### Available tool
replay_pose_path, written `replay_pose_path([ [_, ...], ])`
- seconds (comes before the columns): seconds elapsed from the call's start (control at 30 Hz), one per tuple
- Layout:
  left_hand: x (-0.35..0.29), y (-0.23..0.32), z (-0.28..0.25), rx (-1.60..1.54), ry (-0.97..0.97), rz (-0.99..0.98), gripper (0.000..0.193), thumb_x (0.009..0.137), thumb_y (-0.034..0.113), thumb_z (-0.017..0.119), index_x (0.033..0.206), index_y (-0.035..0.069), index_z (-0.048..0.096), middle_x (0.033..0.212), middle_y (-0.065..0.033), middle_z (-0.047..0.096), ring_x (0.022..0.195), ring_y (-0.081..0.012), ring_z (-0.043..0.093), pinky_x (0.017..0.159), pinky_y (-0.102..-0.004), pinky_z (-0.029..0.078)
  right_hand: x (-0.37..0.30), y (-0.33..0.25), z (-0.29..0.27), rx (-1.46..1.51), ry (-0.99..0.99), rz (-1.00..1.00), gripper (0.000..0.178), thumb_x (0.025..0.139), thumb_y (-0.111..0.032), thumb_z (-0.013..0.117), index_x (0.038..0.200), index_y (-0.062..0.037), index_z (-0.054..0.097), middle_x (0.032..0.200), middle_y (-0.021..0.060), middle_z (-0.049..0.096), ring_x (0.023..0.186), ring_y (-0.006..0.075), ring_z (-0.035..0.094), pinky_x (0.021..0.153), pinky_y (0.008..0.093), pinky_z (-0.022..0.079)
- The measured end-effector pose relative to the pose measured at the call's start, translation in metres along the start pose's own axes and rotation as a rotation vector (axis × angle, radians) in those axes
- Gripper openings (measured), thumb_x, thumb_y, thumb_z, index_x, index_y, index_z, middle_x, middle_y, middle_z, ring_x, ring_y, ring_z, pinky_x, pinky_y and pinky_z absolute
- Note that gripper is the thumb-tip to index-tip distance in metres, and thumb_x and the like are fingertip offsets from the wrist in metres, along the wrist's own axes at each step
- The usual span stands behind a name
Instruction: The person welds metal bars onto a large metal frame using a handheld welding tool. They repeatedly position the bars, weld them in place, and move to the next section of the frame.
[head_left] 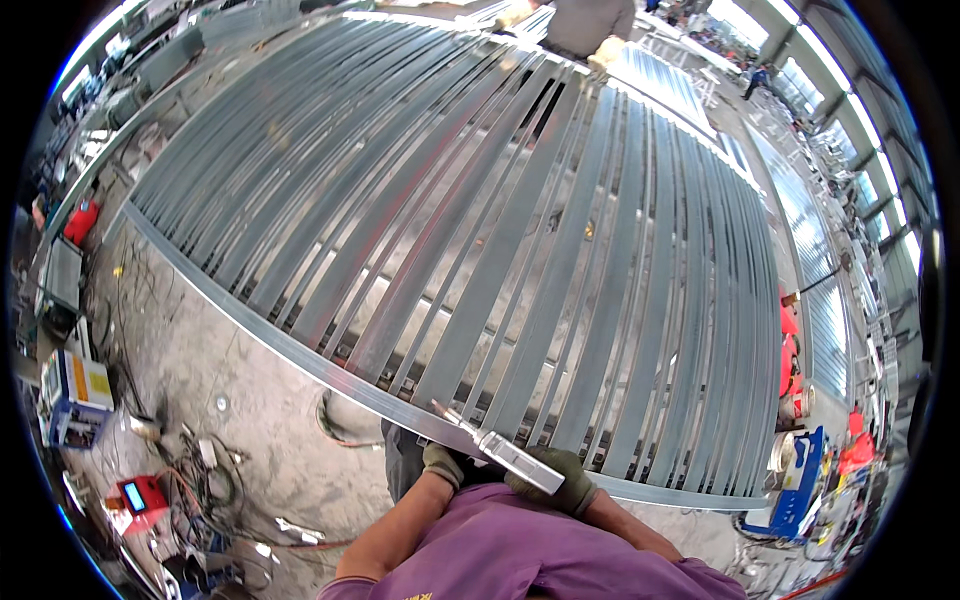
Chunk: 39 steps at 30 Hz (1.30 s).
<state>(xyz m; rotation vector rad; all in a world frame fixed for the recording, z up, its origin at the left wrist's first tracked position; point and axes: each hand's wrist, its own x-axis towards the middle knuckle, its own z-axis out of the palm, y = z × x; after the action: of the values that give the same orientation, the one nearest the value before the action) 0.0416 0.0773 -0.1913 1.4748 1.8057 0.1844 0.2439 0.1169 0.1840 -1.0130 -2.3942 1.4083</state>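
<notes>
One silver tool (520, 462) sits with the right hand (573, 478) in the head view, the only view here. The gloved right fingers appear to be closed around its rear part from beneath, though the body of the tool hides most of the grip. From those fingers the tool's long axis runs forward and to the person's left, ending in a slim tip (447, 411) over the near rail (300, 362) of a large metal frame. Whether the tip touches metal or hangs just above it, I cannot tell.

That slant is the relation that matters: the right hand holds the back end, while the left hand (443, 466), also gloved, is the nearer one to the tip, just short of it on the body side. The left fingers are partly hidden at the rail's edge, so I cannot tell whether they are spread, curled or gripping anything. The hands are apart from each other.

Beyond both sets of fingers, long grey slats (470, 345) stretch away from the near rail, crossing the tool's axis at an angle. Well past the fingers, at the frame's far side, stands a co-worker (588, 28). Far left of the left fingers, a red box (140, 500) with a lit screen rests low down.
</notes>
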Motion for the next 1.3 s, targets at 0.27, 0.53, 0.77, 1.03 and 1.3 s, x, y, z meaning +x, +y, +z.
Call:
replay_pose_path([
  [0.27,-0.156,0.047,-0.087,-1.733,0.255,-0.591,0.034,0.105,0.046,0.062,0.119,0.016,0.072,0.106,-0.0080,0.077,0.092,-0.0263,0.071,0.077,-0.0472,0.054,-0.057,-0.025,0.021,0.018,0.123,-0.012,0.040,0.093,-0.029,0.084,0.127,-0.0087,0.076,0.109,0.0137,0.080,0.099,0.0314,0.079,0.088,0.0392,0.062],
  [0.53,-0.270,-0.078,-0.106,-1.806,0.409,-0.712,0.029,0.105,0.033,0.057,0.117,0.010,0.068,0.097,-0.0119,0.076,0.077,-0.0296,0.071,0.067,-0.0447,0.054,-0.092,-0.012,0.037,-0.067,0.350,0.009,0.043,0.087,-0.037,0.088,0.118,-0.0095,0.077,0.106,0.0127,0.080,0.096,0.0323,0.078,0.086,0.0402,0.062],
  [0.77,-0.256,-0.125,-0.156,-1.079,0.782,-0.401,0.021,0.104,0.023,0.064,0.102,0.005,0.074,0.091,-0.0101,0.076,0.079,-0.0210,0.071,0.069,-0.0355,0.054,-0.117,-0.009,0.067,0.117,0.722,0.266,0.029,0.091,-0.024,0.090,0.106,-0.0053,0.075,0.090,0.0076,0.076,0.082,0.0199,0.075,0.076,0.0371,0.060],
  [1.03,-0.167,-0.079,-0.343,-0.092,1.028,0.191,0.037,0.100,0.012,0.067,0.134,-0.001,0.061,0.130,-0.0267,0.068,0.122,-0.0484,0.064,0.104,-0.0547,0.053,-0.089,0.040,0.135,0.159,1.001,0.477,0.036,0.088,-0.025,0.094,0.108,-0.0047,0.072,0.092,0.0050,0.074,0.081,0.0174,0.070,0.074,0.0366,0.058],
  [1.3,-0.096,-0.180,-0.406,0.291,1.007,0.095,0.058,0.100,0.035,0.068,0.144,0.000,0.054,0.154,-0.0319,0.054,0.146,-0.0531,0.047,0.124,-0.0618,0.037,0.002,0.074,0.170,0.517,1.098,0.373,0.041,0.093,-0.011,0.086,0.129,-0.0035,0.067,0.112,0.0071,0.075,0.102,0.0208,0.074,0.093,0.0410,0.064],
])
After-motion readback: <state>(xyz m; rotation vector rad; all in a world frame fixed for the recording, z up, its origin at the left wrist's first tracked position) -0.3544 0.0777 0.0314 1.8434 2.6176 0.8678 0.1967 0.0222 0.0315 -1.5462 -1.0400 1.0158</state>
